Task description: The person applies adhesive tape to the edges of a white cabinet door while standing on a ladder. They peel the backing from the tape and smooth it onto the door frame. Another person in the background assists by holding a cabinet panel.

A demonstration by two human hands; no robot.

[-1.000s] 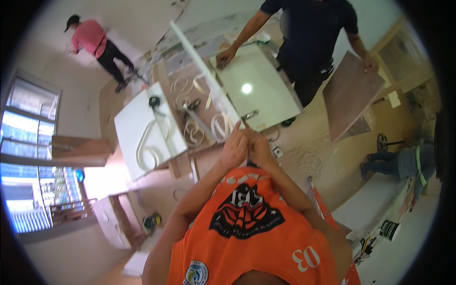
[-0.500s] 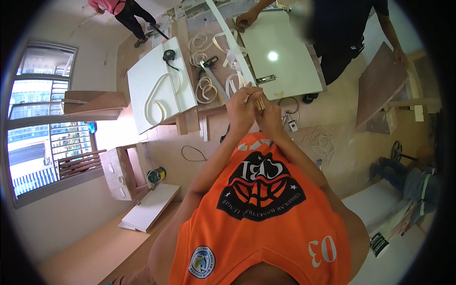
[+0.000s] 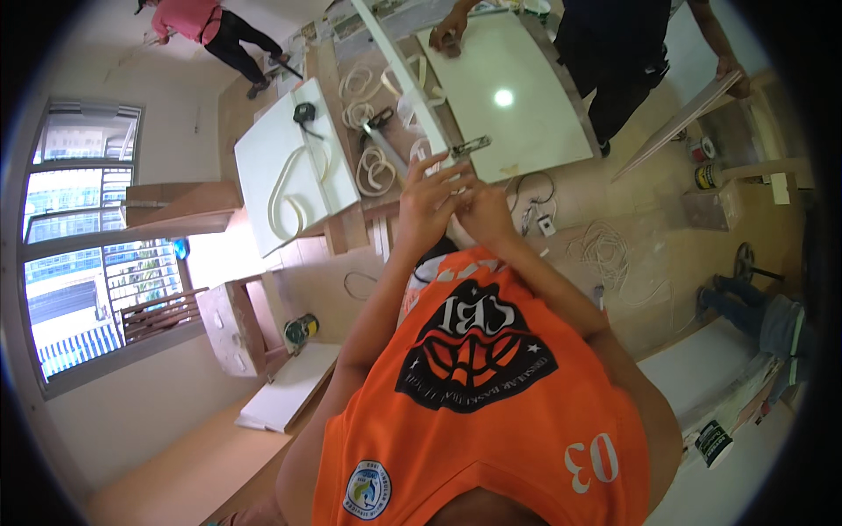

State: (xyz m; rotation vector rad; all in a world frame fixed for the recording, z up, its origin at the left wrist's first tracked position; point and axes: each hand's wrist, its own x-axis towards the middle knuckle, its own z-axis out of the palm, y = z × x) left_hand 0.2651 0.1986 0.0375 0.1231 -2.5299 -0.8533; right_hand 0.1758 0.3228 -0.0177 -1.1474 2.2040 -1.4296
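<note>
My left hand [image 3: 428,203] has its fingers stretched out and apart, reaching across toward my right hand at the near end of a long narrow white board [image 3: 405,77]. I cannot tell whether the fingers touch the board. My right hand [image 3: 485,213] is curled closed beside it; whatever it holds is hidden. Just beyond the fingers, a small dark metal tool [image 3: 470,146] lies at the corner of a large white panel [image 3: 517,105]. Coils of cream edging strip [image 3: 377,171] lie to the left, near a black-handled tool [image 3: 377,120].
A co-worker's hand [image 3: 449,39] holds a small block on the panel; their other hand grips a board [image 3: 680,123]. At left, another white panel [image 3: 254,167] carries a black tape measure [image 3: 304,112]. Cables [image 3: 603,250] lie on the floor. A person in pink [image 3: 189,19] stands far left.
My left fingers have spread, and the small wooden piece seen between my hands is out of sight. The co-worker's board at right has turned edge-on. The view has shifted slightly.
</note>
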